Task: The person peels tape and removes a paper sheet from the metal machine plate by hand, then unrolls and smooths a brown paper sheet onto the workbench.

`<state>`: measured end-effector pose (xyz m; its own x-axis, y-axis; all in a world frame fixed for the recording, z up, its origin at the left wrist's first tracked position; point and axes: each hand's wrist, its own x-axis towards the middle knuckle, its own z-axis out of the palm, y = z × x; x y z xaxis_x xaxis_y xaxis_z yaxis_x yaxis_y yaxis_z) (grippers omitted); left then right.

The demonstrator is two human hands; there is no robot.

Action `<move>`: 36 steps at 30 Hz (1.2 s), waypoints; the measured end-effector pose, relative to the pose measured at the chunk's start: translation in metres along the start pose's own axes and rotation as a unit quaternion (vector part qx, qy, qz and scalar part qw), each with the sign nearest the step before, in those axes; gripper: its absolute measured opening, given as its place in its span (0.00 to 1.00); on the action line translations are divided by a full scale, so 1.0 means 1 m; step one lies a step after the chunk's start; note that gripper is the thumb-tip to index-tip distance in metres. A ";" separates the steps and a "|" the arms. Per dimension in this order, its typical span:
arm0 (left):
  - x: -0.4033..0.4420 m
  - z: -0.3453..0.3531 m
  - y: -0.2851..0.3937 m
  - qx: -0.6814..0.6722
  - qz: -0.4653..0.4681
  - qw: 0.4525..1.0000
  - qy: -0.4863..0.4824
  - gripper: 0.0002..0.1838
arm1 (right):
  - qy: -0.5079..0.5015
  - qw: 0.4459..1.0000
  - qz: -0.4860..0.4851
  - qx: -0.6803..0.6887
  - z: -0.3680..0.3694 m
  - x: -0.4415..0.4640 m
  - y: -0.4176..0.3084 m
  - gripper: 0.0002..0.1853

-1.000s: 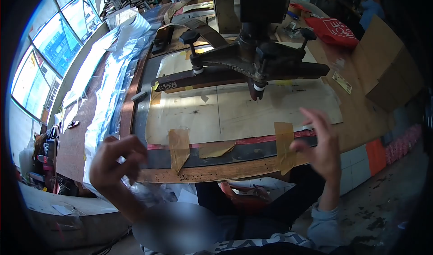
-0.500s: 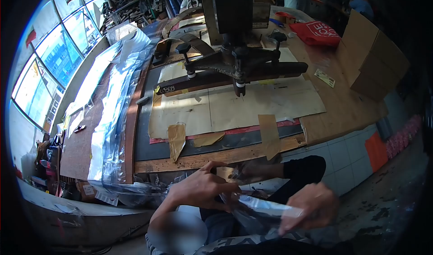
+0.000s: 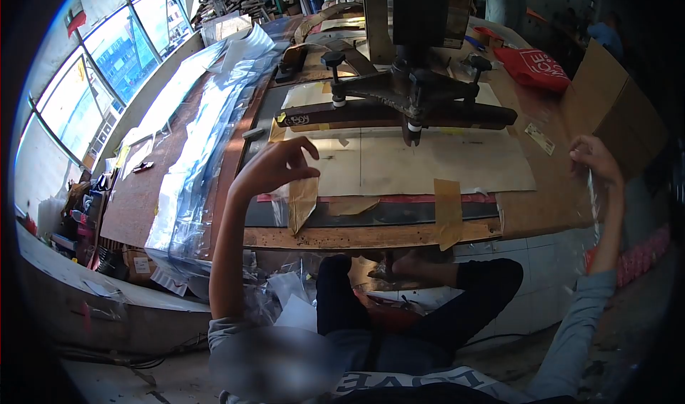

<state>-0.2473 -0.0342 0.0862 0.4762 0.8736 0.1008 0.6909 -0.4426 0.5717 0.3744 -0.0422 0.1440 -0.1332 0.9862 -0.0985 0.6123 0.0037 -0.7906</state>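
Note:
My left hand (image 3: 280,167) is raised above the left part of the pale board (image 3: 428,165), thumb and forefinger curved with a gap between them. I see nothing in its fingers. Out to the right, above the brown tabletop, my right hand (image 3: 598,160) is closed on a strip of clear plastic film (image 3: 594,208) that hangs down beside the wrist. Above the board a dark press bar (image 3: 399,115) hangs from a black clamp head (image 3: 407,86). Brown tape (image 3: 447,215) crosses the board's front edge, and another tape piece (image 3: 303,204) lies just below my left hand.
Long clear plastic sheets (image 3: 196,147) lie along the left side of the table. At the right stand an open cardboard box (image 3: 614,111) and a red bag (image 3: 531,68). A wooden edge (image 3: 371,238) runs along the front, above my legs. Other people are in the background.
My hands have moved up and far apart from near my lap, where both were at the clear plastic. The film is now at my right hand. The view has shifted.

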 end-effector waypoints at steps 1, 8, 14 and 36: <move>0.014 0.001 -0.004 0.060 -0.040 0.997 0.005 0.22 | -0.022 0.999 0.027 -0.034 -0.005 0.024 0.016 0.14; 0.005 0.046 0.000 0.283 -0.015 0.954 0.104 0.27 | 0.262 0.806 -0.093 -0.523 0.117 0.032 0.006 0.25; -0.013 0.082 0.022 0.249 0.058 0.966 0.037 0.27 | 0.103 0.913 0.044 -0.393 0.188 -0.025 -0.005 0.27; -0.012 0.073 0.061 0.260 -0.034 0.965 -0.027 0.32 | 0.112 0.858 0.128 -0.484 0.165 0.008 -0.015 0.30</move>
<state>-0.1708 -0.0864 0.0607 0.4386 0.8983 0.0272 0.8940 -0.4392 0.0885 0.2359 -0.0621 0.0552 0.1897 0.9818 0.0096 0.9742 -0.1894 0.1230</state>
